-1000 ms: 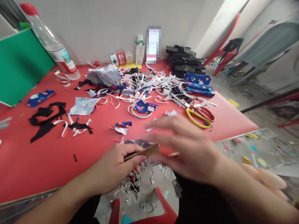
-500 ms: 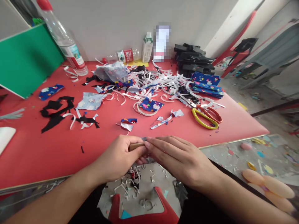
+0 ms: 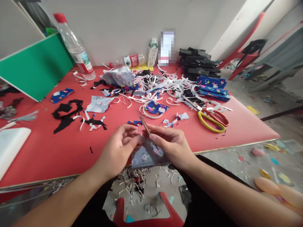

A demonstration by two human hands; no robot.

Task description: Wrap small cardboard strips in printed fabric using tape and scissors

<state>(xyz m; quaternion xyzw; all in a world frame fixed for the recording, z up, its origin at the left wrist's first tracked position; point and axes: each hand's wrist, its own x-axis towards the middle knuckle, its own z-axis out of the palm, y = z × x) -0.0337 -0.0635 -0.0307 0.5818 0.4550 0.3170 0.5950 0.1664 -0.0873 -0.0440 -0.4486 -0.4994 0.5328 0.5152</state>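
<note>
Swung since last frame: slim brown flat bar (image 3: pixel 145 126), from near-level between both hands to steeply tilted, now pinched between thumb and fingers of right hand (image 3: pixel 176 143). Left hand (image 3: pixel 118 149): fingers curled narrow at grey-blue printed cloth (image 3: pixel 144 157); cannot tell if gripping. Cloth below both hands, reaching over front edge of red table (image 3: pixel 52 154).

Containers: clear plastic red-capped bottle (image 3: pixel 82 60), upright at back left, fill unclear; clear plastic red-labelled bottle (image 3: pixel 133 60), lying by grey wall (image 3: pixel 118 34); white-and-green carton (image 3: pixel 152 52), upright beside it, inside hidden.

Room: wide red stretch left of left hand, one small black scrap (image 3: pixel 91 149) in it; shorter stretch right of right hand.

In the way: metal scissors with yellow and red handles (image 3: pixel 200 111) at right; tangled white strips (image 3: pixel 163 80) beyond hands; blue printed folded stack (image 3: pixel 210 90) and black folded stack (image 3: pixel 197 63) behind scissors.
</note>
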